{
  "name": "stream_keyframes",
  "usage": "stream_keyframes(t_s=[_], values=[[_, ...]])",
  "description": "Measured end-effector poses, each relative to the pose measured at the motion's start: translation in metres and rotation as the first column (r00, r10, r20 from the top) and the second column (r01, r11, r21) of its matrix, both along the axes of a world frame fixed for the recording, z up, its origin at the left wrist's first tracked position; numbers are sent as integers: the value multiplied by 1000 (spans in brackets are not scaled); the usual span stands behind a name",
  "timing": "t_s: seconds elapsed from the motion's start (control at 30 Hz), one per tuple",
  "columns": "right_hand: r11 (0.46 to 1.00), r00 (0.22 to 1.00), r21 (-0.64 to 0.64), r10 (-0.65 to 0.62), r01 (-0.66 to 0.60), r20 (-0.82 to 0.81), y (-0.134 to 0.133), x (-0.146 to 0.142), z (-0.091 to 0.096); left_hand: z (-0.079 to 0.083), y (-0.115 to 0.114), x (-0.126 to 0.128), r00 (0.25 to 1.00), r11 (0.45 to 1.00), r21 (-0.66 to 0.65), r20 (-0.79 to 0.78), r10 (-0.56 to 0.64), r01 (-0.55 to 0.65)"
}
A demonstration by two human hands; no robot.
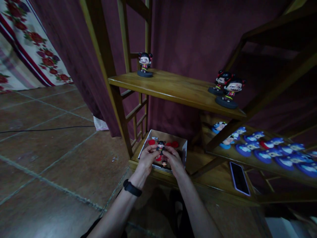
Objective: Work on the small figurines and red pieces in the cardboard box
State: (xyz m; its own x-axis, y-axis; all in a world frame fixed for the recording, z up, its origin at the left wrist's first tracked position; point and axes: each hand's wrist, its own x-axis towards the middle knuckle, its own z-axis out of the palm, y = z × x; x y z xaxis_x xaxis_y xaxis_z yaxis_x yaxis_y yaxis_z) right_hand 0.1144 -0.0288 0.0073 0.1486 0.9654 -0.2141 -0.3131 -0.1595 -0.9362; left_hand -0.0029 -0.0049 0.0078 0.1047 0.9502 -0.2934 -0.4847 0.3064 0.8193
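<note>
Over a shallow white box (182,150) on the lowest shelf, my left hand (149,156) and my right hand (173,158) meet around a small figurine (161,145) with black hair buns and a red and black outfit. Fingers of both hands are closed on its lower part, which they partly hide. Inside the box, below the held figurine, lies another small figurine (164,163). Red pieces (172,144) lie in the box around my hands; their exact kind is unclear.
A similar figurine (145,64) stands at the left of the upper shelf (173,86), and two more (230,89) at its right end. Several blue-based figurines (266,153) fill the right shelf. A phone (239,178) lies on the lower board. Wooden posts (116,109) frame the shelves.
</note>
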Motion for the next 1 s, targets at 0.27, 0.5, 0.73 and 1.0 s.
stream_keyframes(t_s=[0.27, 0.5, 0.73, 1.0], values=[[1000, 1000, 18, -8, 8, -9, 0, 1, -4, 1, -1, 1, 1000, 1000, -18, 0, 3, -3], [999, 999, 18, -42, 42, -3, 2, 7, -3, 5, -1, 4, 997, 997, 34, 21, -71, 71], [999, 999, 34, -14, 15, -43, 0, 10, 3, 6, 0, 3, 996, 996, -15, 0, -85, 85], [994, 994, 102, -43, 32, 98, 2, 9, 3, 17, -2, 0, 976, 973, -86, 63, -210, 215]])
